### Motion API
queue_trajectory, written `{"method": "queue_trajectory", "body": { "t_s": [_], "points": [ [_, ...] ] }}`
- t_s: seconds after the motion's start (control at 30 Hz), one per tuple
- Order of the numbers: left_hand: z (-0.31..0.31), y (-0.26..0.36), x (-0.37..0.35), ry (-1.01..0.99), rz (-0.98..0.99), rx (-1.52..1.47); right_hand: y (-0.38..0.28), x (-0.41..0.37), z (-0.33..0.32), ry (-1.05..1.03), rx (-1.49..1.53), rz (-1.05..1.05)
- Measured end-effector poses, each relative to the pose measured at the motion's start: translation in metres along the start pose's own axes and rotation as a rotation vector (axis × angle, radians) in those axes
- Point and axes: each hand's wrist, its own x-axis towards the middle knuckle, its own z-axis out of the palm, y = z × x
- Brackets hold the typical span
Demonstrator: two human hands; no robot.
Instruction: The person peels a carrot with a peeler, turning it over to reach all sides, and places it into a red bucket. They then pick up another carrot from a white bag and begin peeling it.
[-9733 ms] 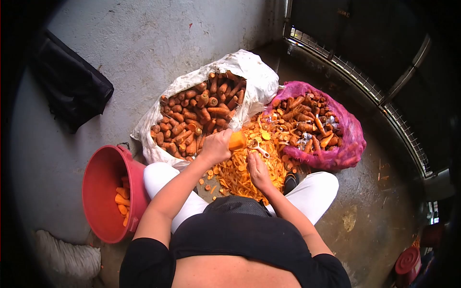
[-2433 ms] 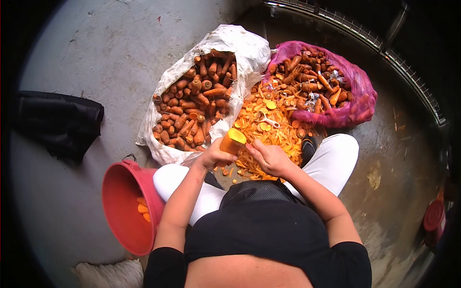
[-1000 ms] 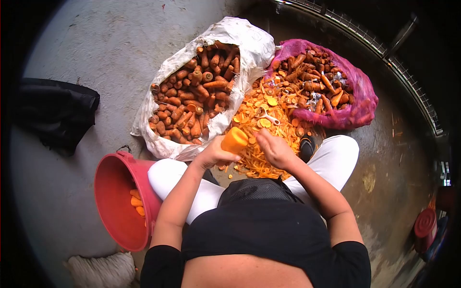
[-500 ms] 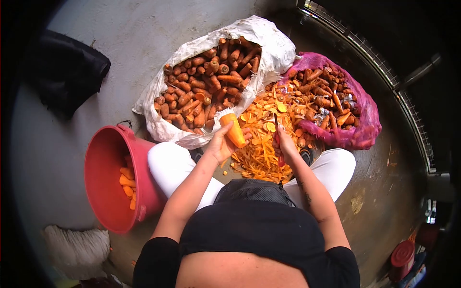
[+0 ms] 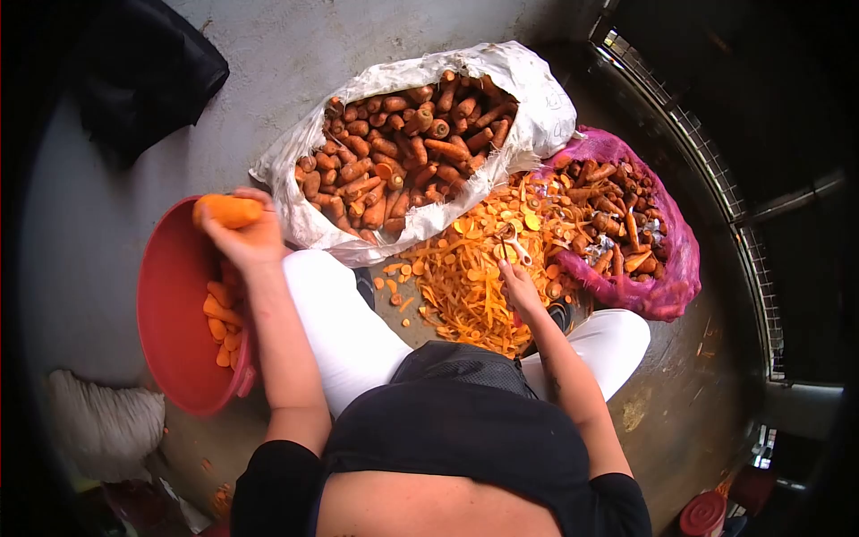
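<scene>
My left hand (image 5: pixel 244 237) is closed on a peeled orange carrot (image 5: pixel 229 211), held over the upper rim of a red bucket (image 5: pixel 170 304). Peeled carrots (image 5: pixel 219 322) lie inside that bucket. My right hand (image 5: pixel 519 288) grips a peeler (image 5: pixel 513 245) above the heap of orange peelings and cut slices (image 5: pixel 465 286) between my legs. Beyond the heap, a white sack (image 5: pixel 546 107) lies open, full of unpeeled carrots (image 5: pixel 385 152).
A pink mesh sack (image 5: pixel 684 259) with more dark carrots and scraps lies at the right. Dark cloth (image 5: pixel 152 80) is at the upper left, a pale sack (image 5: pixel 103 425) at the lower left. A red lidded container (image 5: pixel 702 515) stands lower right.
My left hand has moved left with the peeled carrot, from above my lap to the bucket. My right hand, with the peeler, has shifted slightly down and left.
</scene>
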Motion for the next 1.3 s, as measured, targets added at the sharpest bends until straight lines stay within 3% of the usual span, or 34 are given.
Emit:
{"method": "queue_trajectory", "body": {
  "t_s": [0.03,0.1,0.23,0.27,0.37,0.5,0.57,0.63,0.67,0.77,0.9,0.97,1.13,1.3],
  "points": [
    [-0.005,0.015,0.011,-0.019,0.128,-0.006,0.001,0.001,0.001,0.004,-0.004,0.000],
    [-0.010,0.043,0.026,-0.041,0.126,-0.024,0.004,0.005,0.002,0.016,-0.010,-0.004],
    [0.008,0.036,0.029,0.360,0.297,-0.101,0.012,0.015,0.001,0.009,-0.073,-0.014],
    [-0.002,0.032,0.034,0.262,0.271,-0.066,0.016,0.019,0.001,0.013,-0.093,-0.012],
    [-0.017,0.014,0.048,-0.061,-0.092,0.103,0.028,0.031,0.000,0.006,-0.227,-0.086],
    [-0.010,-0.050,0.067,-0.055,-0.346,0.286,0.045,0.047,-0.003,0.055,-0.562,-0.276],
    [-0.010,-0.086,0.074,-0.042,-0.409,0.436,0.035,0.053,0.001,0.113,-0.666,-0.239],
    [-0.022,-0.114,0.079,-0.045,-0.418,0.769,0.021,0.066,0.011,0.200,-0.746,-0.308],
    [-0.028,-0.127,0.076,-0.031,-0.391,0.889,0.009,0.078,0.016,0.189,-0.763,-0.247],
    [-0.042,-0.146,0.082,-0.048,-0.539,1.080,-0.001,0.145,0.031,0.287,-0.843,-0.418],
    [-0.054,-0.164,0.080,-0.343,-0.464,1.398,-0.049,0.212,0.062,0.280,-0.942,-0.425],
    [-0.069,-0.168,0.082,-0.509,-0.253,1.754,-0.064,0.236,0.076,0.287,-0.987,-0.493],
    [-0.070,-0.164,0.085,-0.530,-0.336,2.060,-0.059,0.299,0.084,0.205,-1.326,-0.341],
    [-0.061,-0.164,0.086,-0.512,-0.386,2.042,-0.042,0.325,0.078,0.282,-1.386,-0.291]
  ]
}}
